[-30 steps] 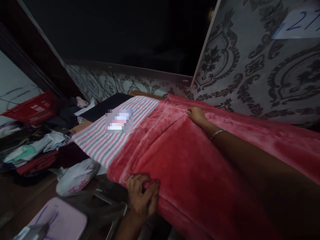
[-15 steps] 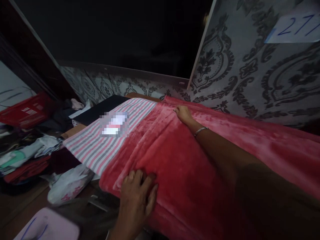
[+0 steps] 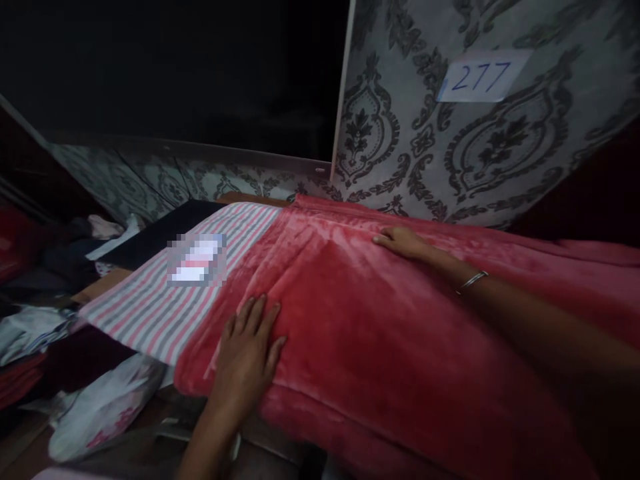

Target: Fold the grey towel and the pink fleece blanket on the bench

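A plush red blanket (image 3: pixel 350 333) spreads across the surface before me and runs off to the right. My left hand (image 3: pixel 245 353) lies flat on its near left part, fingers spread. Farther back, my right hand (image 3: pixel 403 241) rests on the blanket with its fingers stretched to the left; a bracelet (image 3: pixel 471 281) circles that wrist. Creases fan out in the fabric near the far edge. A striped pink, grey and white cloth (image 3: pixel 145 307) reaches out from the blanket's left side. On it sits a bright rectangular thing (image 3: pixel 197 260), blurred by pixels.
A large dark screen (image 3: pixel 175 73) stands behind, against patterned wallpaper (image 3: pixel 390 120) with a paper (image 3: pixel 484 77) marked 277. At left are a dark flat panel (image 3: pixel 160 230), a white plastic bag (image 3: pixel 107 407) and heaped clothes (image 3: pixel 35 330).
My right hand has slid rightward along the blanket and its fingers have straightened. My left hand's fingers have flattened and spread. The view has turned to the right.
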`<state>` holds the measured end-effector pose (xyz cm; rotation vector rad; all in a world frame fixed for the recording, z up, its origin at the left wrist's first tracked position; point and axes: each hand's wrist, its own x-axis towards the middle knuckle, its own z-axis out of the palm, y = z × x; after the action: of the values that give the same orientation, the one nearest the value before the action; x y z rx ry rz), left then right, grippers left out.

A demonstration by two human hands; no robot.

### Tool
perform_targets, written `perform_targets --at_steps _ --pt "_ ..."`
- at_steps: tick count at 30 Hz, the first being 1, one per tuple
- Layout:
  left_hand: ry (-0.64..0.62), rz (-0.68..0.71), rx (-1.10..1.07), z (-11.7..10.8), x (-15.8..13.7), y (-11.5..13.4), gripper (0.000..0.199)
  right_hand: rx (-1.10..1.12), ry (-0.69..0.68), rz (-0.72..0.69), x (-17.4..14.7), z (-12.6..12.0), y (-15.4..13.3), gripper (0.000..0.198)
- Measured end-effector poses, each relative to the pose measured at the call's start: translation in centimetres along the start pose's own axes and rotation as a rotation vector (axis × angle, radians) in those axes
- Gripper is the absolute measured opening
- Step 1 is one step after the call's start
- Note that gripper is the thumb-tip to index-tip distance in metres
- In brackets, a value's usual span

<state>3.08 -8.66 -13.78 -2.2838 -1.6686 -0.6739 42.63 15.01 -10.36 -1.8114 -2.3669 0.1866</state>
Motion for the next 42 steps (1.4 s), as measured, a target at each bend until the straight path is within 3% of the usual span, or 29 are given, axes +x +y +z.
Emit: perform_targets --at_steps 5,9,13,18,22,25,27,29,31,33,35,38,42 --pt "-0.057 0.010 0.020 0.4 -0.1 -0.1 0.052 0.005 0.006 0.097 -3.7 -1.4 4.1 0.041" --pt "-0.075 0.072 -0.003 -0.3 1.0 2.1 0.059 -0.009 0.045 0.122 -4.8 -1.9 4.0 0.032" --pt "-0.225 0.095 -0.037 0.5 1.7 4.5 0.067 -0.058 0.168 0.266 -4.7 -2.0 3.3 0.034" --pt "-0.349 0.031 -0.034 0.6 1.9 4.7 0.069 0.033 0.156 0.359 -5.1 -1.7 4.2 0.031" --pt "-0.425 0.000 -0.081 -0.1 2.4 4.9 0.069 0.016 0.155 0.267 -7.7 -2.5 4.4 0.034" --pt "-0.421 -0.011 -0.127 -0.5 2.6 5.3 0.068 0.022 0.179 0.128 -12.5 -3.3 2.6 0.038" --pt "-0.360 -0.011 -0.163 -0.9 2.6 5.1 0.062 0.094 0.159 -0.062 -17.2 -3.3 0.4 0.035" --pt "-0.248 -0.064 -0.154 -1.6 2.5 4.4 0.053 0.247 0.105 -0.365 -22.5 -2.7 -2.1 0.030" --pt "-0.146 -0.213 -0.075 -2.4 2.5 3.1 0.051 0.292 0.059 -0.482 -27.3 -1.6 -4.0 0.034" --pt "-0.153 -0.402 0.011 -3.2 2.6 1.6 0.054 0.269 0.074 -0.495 -30.7 -0.2 -4.9 0.043" --pt "-0.260 -0.541 0.046 -3.6 3.1 0.3 0.056 0.247 0.121 -0.472 -32.3 1.2 -4.8 0.042" --pt "-0.404 -0.629 0.066 -3.8 4.2 -0.7 0.053 0.227 0.207 -0.396 -32.3 2.5 -4.2 0.040" --pt "-0.426 -0.659 0.115 -3.8 5.4 -0.8 0.045 0.094 0.364 -0.299 -32.0 2.8 -4.2 0.047"
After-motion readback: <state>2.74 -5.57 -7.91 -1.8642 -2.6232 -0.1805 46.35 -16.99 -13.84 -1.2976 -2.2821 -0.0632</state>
